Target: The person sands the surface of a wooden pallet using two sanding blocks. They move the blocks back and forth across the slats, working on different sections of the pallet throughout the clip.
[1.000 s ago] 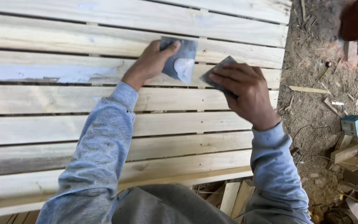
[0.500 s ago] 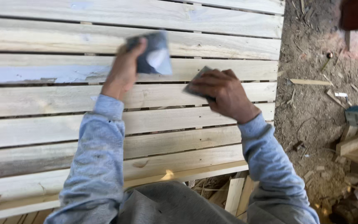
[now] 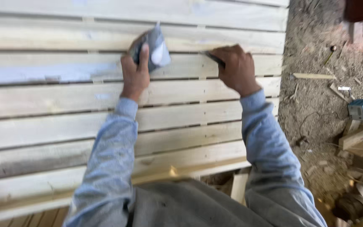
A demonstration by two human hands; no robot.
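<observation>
The slatted wooden panel [image 3: 64,105] runs off the frame at left and top, and motion blur softens everything. The left hand [image 3: 135,73] is closed around a grey pad smeared white [image 3: 156,50], lifted over the upper slats. The right hand [image 3: 236,67], curled, presses a dark, mostly hidden scraper [image 3: 213,58] onto a slat nearby.

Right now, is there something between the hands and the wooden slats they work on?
Nothing loose lies there. The left hand holds a grey pad against a slat, and the right hand presses a dark flat piece, mostly hidden, on the same slat. Only these separate the hands from the wood.
</observation>
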